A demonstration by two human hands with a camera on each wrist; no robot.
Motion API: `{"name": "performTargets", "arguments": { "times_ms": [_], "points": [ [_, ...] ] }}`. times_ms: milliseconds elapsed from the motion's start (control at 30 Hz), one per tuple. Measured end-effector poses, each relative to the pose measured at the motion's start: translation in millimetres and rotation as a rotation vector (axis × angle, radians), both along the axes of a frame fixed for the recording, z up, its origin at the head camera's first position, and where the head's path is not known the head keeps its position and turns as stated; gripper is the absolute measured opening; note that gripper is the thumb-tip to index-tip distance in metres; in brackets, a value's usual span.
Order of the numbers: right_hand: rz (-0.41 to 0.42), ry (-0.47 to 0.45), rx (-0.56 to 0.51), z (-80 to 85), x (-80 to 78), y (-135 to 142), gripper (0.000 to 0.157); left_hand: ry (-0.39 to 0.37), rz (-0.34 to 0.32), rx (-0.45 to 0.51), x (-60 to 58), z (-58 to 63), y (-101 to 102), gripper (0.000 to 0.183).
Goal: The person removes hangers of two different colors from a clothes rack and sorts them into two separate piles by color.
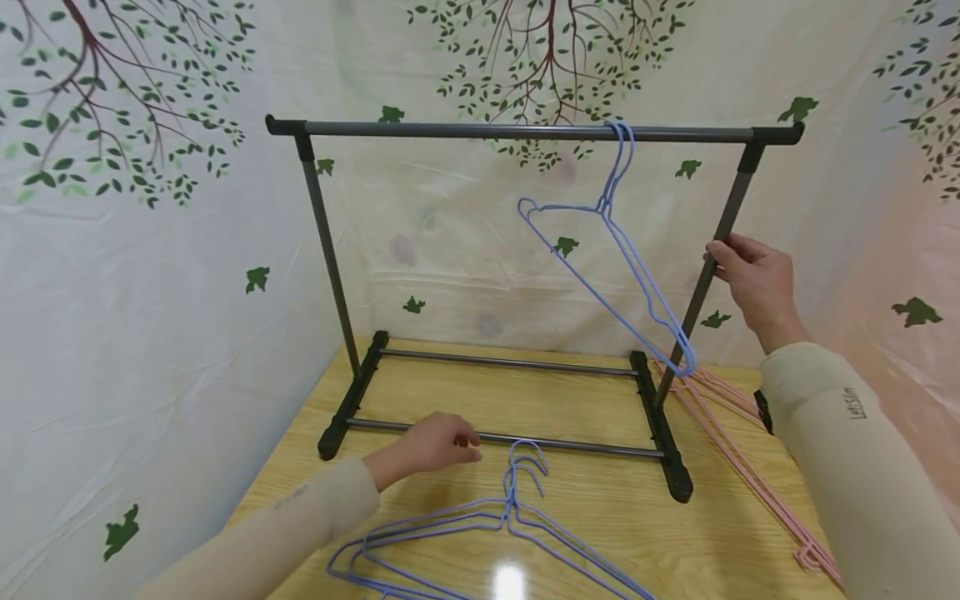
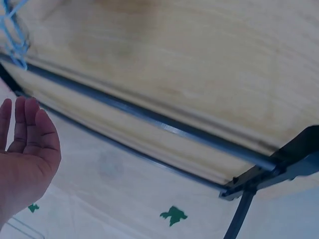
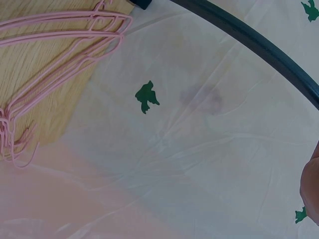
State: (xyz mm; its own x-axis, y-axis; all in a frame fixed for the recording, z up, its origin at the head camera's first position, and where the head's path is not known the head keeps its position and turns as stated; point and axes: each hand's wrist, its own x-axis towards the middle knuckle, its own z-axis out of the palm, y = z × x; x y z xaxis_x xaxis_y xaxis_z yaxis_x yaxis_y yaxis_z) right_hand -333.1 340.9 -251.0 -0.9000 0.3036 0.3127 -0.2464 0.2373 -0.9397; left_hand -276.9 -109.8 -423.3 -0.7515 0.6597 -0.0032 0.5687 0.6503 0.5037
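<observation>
A dark clothes rack stands on the table, and my right hand (image 1: 757, 279) grips its right upright post (image 1: 695, 308) with thumb and fingers about midway up. Blue wire hangers (image 1: 603, 208) hang by their hooks from the top rail (image 1: 450, 131), right of its middle. Near the rack's front lower bar (image 1: 585, 444), my left hand (image 1: 435, 443) hovers with loosely bent fingers and holds nothing. Several more blue hangers (image 1: 510, 502) lie stacked on the table just right of and below it, hooks toward the rack. The left wrist view shows the left hand's palm (image 2: 32, 149) bare.
Pink wire hangers (image 3: 60, 36) lie on the wooden table (image 1: 450, 392) to the right, beside the rack's right foot (image 1: 678, 479). A white cloth (image 1: 450, 275) printed with branches and green leaves hangs behind the rack and on both sides.
</observation>
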Motion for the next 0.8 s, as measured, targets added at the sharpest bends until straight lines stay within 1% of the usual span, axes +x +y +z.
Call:
{"name": "performTargets", "arguments": {
  "times_ms": [133, 233, 300, 467, 567, 667, 800],
  "points": [
    [0.003, 0.019, -0.013, -0.6, 0.9, -0.1, 0.058, 0.037, 0.063, 0.049, -8.1, 22.3, 9.3, 0.025],
    [0.005, 0.033, -0.021, -0.9, 1.8, -0.2, 0.058, 0.07, 0.125, 0.078, -14.4, 40.3, 18.6, 0.029],
    [0.015, 0.043, -0.038, -1.2, 2.0, -0.3, 0.059, 0.108, 0.162, 0.099, -19.0, 51.1, 25.0, 0.03],
    [0.036, 0.059, -0.071, -1.8, 1.9, 0.1, 0.058, 0.195, 0.251, 0.219, -29.4, 80.3, 41.8, 0.029],
    [0.047, 0.065, -0.095, -1.8, 1.9, 0.3, 0.057, 0.221, 0.299, 0.29, -33.3, 98.2, 52.3, 0.031],
    [0.05, 0.066, -0.102, -1.6, 1.7, 0.3, 0.055, 0.241, 0.329, 0.346, -36.1, 113.4, 62.7, 0.034],
    [0.049, 0.063, -0.103, -1.7, 0.8, 0.3, 0.056, 0.266, 0.355, 0.419, -40.0, 130.1, 78.3, 0.036]
  ]
}}
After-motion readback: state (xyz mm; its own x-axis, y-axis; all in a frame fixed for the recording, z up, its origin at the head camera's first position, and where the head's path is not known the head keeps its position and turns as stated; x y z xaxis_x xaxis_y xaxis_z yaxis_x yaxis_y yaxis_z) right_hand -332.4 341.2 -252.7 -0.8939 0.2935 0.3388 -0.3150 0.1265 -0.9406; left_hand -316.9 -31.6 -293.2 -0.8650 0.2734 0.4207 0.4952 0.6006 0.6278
